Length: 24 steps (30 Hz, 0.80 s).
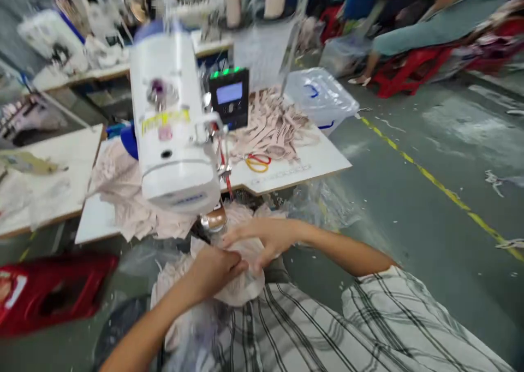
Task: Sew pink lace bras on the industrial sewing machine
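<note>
**Both hands bunched on pale fabric below the sewing machine**

From the head camera, low in the middle of the frame, the left hand (215, 271) is closed around a piece of pale pink fabric (239, 285), its fingers curled in to pinch it. The right hand (266, 241) lies over the same piece from the right, fingers spread and pressing down, seemingly to keep the cloth from slipping. The two hands touch across the fabric, which sits in the lap just in front of the tabletop (315, 162) edge, over a plaid shirt (327, 334).

Directly above them a white sewing machine (174, 126) fills the centre left. To its right stands a black control box (230, 96) with a lit screen, within sight of the seat. Red-and-yellow scissors (257, 162) lie just beside a heap of pink strips (272, 126) in easy reach. A clear plastic bin (321, 96) sits at the far corner. The picture is blurred, so finer detail is lost.
</note>
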Tool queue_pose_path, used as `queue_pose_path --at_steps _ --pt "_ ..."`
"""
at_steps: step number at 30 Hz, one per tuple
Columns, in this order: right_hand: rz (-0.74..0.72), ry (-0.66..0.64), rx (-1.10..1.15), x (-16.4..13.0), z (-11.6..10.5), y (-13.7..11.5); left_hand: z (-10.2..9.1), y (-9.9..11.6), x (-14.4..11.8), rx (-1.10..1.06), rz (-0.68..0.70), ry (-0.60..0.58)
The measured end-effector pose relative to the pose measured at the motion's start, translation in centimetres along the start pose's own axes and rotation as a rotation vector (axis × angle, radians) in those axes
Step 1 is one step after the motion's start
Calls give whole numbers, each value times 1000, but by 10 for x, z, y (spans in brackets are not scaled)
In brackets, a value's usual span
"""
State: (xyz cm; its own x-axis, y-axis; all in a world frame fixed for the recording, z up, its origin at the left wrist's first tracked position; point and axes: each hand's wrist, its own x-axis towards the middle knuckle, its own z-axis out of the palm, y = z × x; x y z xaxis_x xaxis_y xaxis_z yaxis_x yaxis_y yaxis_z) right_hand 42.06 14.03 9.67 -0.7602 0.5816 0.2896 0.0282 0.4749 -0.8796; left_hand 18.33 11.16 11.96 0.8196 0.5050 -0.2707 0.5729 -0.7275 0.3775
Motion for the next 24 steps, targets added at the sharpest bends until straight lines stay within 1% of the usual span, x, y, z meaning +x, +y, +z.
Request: queue_pose_path --at_steps 1,2,3,4,5,6,8,10,11,13,15,17,18,20,22,24 --pt "53 -122 54 -10 17 -4 1 -3 -2 -18 18 -4" --pt "113 -162 82 -17 29 -4 3 -5 -4 -25 38 4" --pt "159 -160 91 -21 37 -3 5 -7 -5 -24 55 21" --pt "170 -159 86 -21 41 0 6 -10 -7 -23 67 45" --pt "148 -164 68 -20 42 4 6 -12 -9 -29 65 72" --pt "111 -162 40 -16 42 7 4 -14 -11 -49 47 100" --pt "44 -111 -28 -9 38 11 -3 -20 -15 -122 -6 137" --pt "43 -42 -133 -1 33 12 -15 -28 -17 -234 -91 149" --pt "76 -6 -197 2 30 13 -22 -33 -18 -294 -148 153" --pt "189 79 -298 8 25 14 -35 -44 -16 -393 -283 172" --pt "323 164 -300 15 19 16 -44 -54 -11 -437 -407 218" --pt "428 222 -241 23 12 19 -49 -64 -4 -449 -467 285" --pt "470 240 -211 26 9 20 -50 -69 0 -447 -468 330" --pt "533 259 -174 33 2 22 -49 -77 8 -436 -422 434" --pt "555 265 -132 38 -4 23 -47 -85 14 -435 -342 520" --pt "545 320 -56 42 -8 26 -44 -94 17 -452 -275 567"
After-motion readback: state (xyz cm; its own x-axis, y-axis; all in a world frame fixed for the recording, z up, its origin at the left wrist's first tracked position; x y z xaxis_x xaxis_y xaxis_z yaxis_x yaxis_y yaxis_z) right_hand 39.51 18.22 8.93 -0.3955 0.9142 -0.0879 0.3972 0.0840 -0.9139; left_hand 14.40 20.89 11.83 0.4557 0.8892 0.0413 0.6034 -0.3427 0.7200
